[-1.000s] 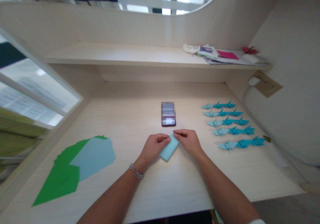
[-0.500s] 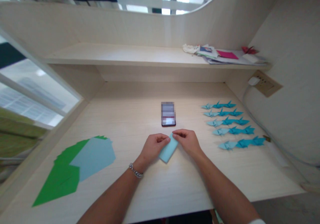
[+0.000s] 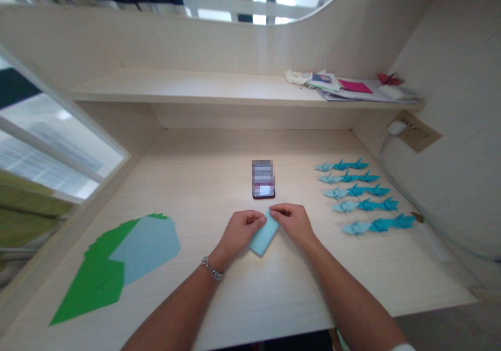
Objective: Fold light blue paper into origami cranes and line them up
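Observation:
A folded strip of light blue paper point(image 3: 263, 239) lies slantwise on the desk between my hands. My left hand point(image 3: 243, 231) pinches its left edge near the far end, thumb on top. At the far tip my right hand point(image 3: 293, 221) grips the paper between thumb and fingers. Both hands are closed and close together; the fingertips under the paper are hidden. Just beyond them lies a phone point(image 3: 263, 179) with a blurred screen. Several rows of folded blue paper cranes point(image 3: 368, 204) stand to the right of my right hand.
Light blue sheets point(image 3: 151, 246) and green sheets point(image 3: 92, 283) lie fanned out at the left of the desk point(image 3: 203, 168). A shelf point(image 3: 195, 85) above the back holds papers point(image 3: 352, 86). A white cable point(image 3: 409, 194) runs from the wall socket point(image 3: 419, 131) down the right side.

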